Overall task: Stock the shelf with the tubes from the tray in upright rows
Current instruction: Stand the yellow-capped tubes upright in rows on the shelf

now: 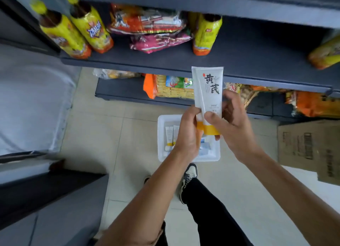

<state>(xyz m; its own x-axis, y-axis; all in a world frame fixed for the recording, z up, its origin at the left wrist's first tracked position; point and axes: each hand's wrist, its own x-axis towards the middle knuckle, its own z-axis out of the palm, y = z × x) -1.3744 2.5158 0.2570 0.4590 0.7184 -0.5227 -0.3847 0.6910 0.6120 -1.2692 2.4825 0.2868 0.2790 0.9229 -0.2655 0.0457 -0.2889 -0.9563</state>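
Two white tubes [207, 87] with yellow caps and black characters are held together, upright, caps down, in front of the dark shelf [257, 48]. My left hand [187, 133] grips their lower left side. My right hand [233, 124] pinches them from the right, thumb across the front. Directly below my hands, a white tray [161, 135] sits on the floor with more white tubes [170, 135] lying in it, partly hidden by my left hand.
Yellow snack bags [206, 34] and flat red packets [147, 23] stand on the shelf's left and middle; bare shelf lies to their right. A lower shelf holds orange packets [152, 87]. A cardboard box [309, 146] stands at right. My shoe [189, 174] is behind the tray.
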